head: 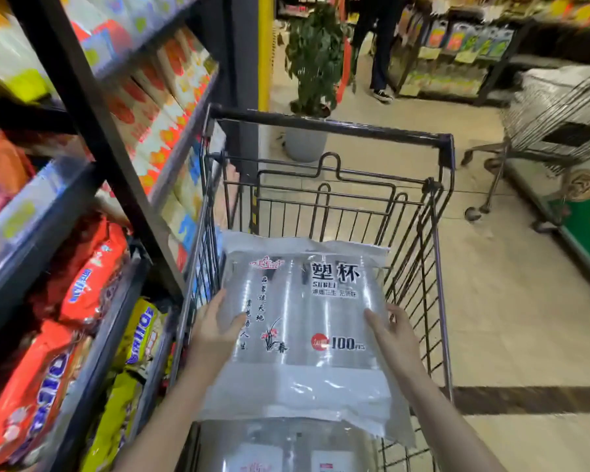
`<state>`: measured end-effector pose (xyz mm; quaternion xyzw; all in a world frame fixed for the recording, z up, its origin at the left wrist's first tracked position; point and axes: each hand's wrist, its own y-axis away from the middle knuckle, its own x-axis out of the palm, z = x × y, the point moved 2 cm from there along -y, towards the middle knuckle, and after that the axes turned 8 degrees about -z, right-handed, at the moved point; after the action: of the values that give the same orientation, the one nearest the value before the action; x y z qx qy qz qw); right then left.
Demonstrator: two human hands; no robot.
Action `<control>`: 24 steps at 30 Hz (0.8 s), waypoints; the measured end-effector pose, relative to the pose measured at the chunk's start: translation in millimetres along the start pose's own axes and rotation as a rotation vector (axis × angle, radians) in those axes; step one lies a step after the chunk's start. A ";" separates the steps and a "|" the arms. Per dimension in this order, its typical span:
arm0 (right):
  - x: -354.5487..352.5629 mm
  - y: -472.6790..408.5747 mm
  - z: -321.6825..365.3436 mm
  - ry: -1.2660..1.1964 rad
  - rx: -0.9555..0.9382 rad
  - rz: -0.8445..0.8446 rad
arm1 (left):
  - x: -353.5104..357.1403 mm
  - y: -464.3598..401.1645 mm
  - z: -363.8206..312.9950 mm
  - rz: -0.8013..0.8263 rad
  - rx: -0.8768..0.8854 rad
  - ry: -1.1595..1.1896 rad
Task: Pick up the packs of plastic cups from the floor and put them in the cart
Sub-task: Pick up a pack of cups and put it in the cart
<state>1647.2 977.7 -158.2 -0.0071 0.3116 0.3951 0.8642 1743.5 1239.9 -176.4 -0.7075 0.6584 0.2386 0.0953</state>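
Two hands, left (215,330) and right (394,335), grip clamped on cup pack (302,311) (between them), over cart (440,233)

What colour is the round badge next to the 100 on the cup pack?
Red, on the pack of plastic cups, clearest in the head view.

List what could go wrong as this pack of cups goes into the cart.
The pack of cups is held only at its side edges by the left hand and right hand; the slick wrapper might slip from that grip. Its loose lower flap droops over another pack below, so it may land crooked or snag the cart wires.
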 end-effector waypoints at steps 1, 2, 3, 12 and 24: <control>3.8 -6.4 -4.0 0.011 0.016 0.006 | 5.9 -5.1 2.9 0.002 -0.025 0.004; 7.4 -12.5 -8.1 0.012 0.029 0.008 | 11.5 -10.7 6.3 0.010 -0.047 0.001; 10.7 -17.3 -11.4 0.012 0.043 0.010 | 16.3 -15.5 9.1 0.025 -0.061 -0.021; 39.3 -54.4 -22.7 0.064 0.068 0.049 | 36.4 -41.8 34.6 0.078 -0.088 -0.059; 60.4 -68.4 -51.2 0.046 0.185 0.087 | 59.6 -59.5 53.5 0.123 -0.047 -0.163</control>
<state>1696.7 958.4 -248.4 0.0772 0.3663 0.4014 0.8359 1791.4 1218.0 -261.1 -0.6458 0.6850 0.3161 0.1174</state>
